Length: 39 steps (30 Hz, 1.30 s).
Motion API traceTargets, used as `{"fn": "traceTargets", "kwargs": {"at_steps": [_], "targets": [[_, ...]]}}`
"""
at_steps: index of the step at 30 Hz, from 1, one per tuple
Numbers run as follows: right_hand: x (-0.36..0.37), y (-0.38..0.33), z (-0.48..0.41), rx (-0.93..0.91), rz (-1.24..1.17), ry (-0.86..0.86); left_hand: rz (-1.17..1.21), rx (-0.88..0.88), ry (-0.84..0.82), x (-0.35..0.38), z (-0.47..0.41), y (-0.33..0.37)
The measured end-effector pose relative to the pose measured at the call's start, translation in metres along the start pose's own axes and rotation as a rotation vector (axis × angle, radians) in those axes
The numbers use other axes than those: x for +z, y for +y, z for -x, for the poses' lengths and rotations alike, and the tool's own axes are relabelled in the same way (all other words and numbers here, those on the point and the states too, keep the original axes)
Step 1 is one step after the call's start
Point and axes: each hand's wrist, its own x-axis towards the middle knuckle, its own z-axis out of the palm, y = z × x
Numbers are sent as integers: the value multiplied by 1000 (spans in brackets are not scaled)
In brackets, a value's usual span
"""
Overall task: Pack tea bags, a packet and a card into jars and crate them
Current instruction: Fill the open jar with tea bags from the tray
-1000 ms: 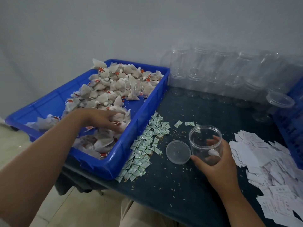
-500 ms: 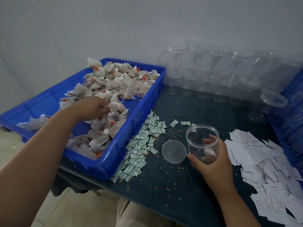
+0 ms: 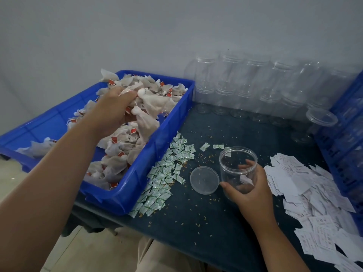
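A blue tray (image 3: 137, 185) at the left holds a heap of white tea bags (image 3: 121, 154) with red tags. Above the heap, my left hand (image 3: 112, 110) grips a bunch of tea bags (image 3: 145, 114) that hang from its fingers. My right hand (image 3: 249, 189) grips an open clear jar (image 3: 237, 163) standing on the dark table; a small white piece lies inside it. The jar's clear lid (image 3: 204, 180) lies flat just left of it. Green-and-white packets (image 3: 169, 173) are spread beside the tray. White cards (image 3: 314, 205) lie scattered at the right.
Stacked empty clear jars (image 3: 255, 87) line the back wall. A blue crate (image 3: 345, 150) stands at the right edge, with a lidded jar (image 3: 320, 118) next to it. Loose grains dot the dark tabletop (image 3: 206, 222).
My left hand has risen from the near part of the heap toward the far part, lifting a bunch of tea bags. My right hand stays on the jar.
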Motion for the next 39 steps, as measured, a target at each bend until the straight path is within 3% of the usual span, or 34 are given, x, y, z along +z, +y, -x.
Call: {"fn": "traceTargets", "kwargs": {"at_steps": [2, 5, 11, 22, 27, 35, 39], "targets": [[0, 0, 0, -7, -18, 8, 133, -68, -7, 16, 7, 12], [0, -1, 0, -18, -35, 3, 85, -17, -19, 38, 12, 17], [1, 5, -1, -68, -31, -74, 303, -44, -151, 86, 30, 41], [-1, 3, -4, -99, -59, -65, -251, 234, -517, 167, 66, 62], [-4, 0, -4, -103, -95, -20, -587, 221, -581, 183, 72, 56], [-4, 0, -6, -60, -122, -16, -384, 14, -621, 169, 67, 66], [-5, -1, -5, -60, -127, -4, -325, 159, -500, 167, 68, 71]]}}
